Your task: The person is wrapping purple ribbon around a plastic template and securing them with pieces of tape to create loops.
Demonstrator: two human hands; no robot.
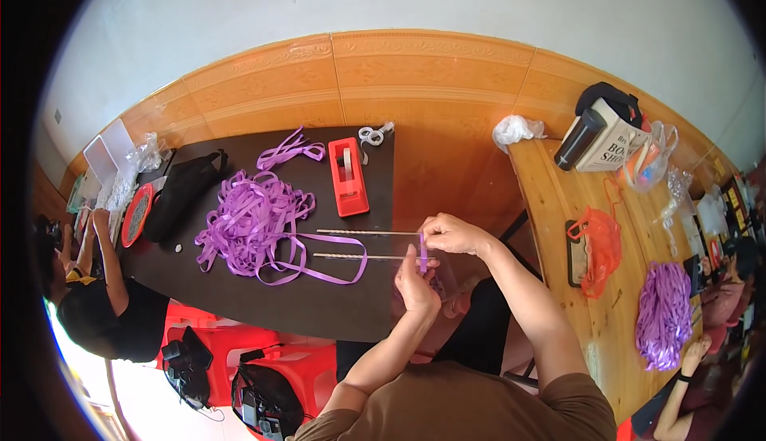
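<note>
Hands were working at the near edge of the dark table (319,313), both over the ends of two thin rods.

- Your left hand (416,285) was pinching a short upright piece of purple ribbon (422,251) between thumb and fingers, right at the end of the near rod (371,257).
- Your right hand (451,235) had its fingers closed at the top of that same ribbon piece, at the end of the far rod (367,233). Couldn't tell whether it also gripped the rod itself.
- Both rods lay roughly parallel, pointing away from your hands toward the ribbon pile (251,225).
- A long ribbon loop (335,269) ran from the pile under the rods.

Progress, as a judgement: early in the wrap. Only one short span of ribbon crossed the rod ends; most of both rods' length looked bare. The big loose pile suggested plenty of stock left to work.

Around it:
- red tape dispenser (347,176) sat beyond the rods, untouched
- black bag (179,189) left of the pile
- another person's arm (108,253) at the table's left end, separate from your hands
- second purple ribbon bundle (664,313) on the wooden bench (558,201) to your right
</note>
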